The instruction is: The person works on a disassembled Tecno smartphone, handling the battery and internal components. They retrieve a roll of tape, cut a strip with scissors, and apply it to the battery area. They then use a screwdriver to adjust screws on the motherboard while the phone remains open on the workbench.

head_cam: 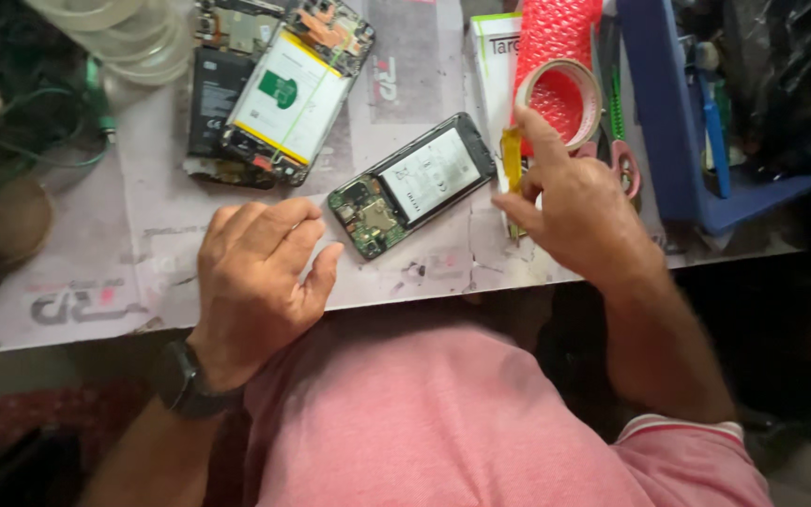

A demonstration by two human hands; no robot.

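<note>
An opened phone (412, 184) with its back off lies slanted on the paper-covered table (96, 253), showing a white battery and green circuit board. My right hand (570, 202) sits just right of it, fingers closed on a yellow-handled screwdriver (512, 164) held upright. My left hand (260, 272) rests palm down on the table left of the phone, fingers loosely spread, holding nothing. A dark watch is on that wrist.
Two more opened phones (279, 89) lie at the back. A tape roll (560, 99) sits on red bubble wrap (556, 38), with scissors (623, 160) beside it. A blue tray (696, 141) stands at right. Clear tape rolls (129, 38) and cables are at back left.
</note>
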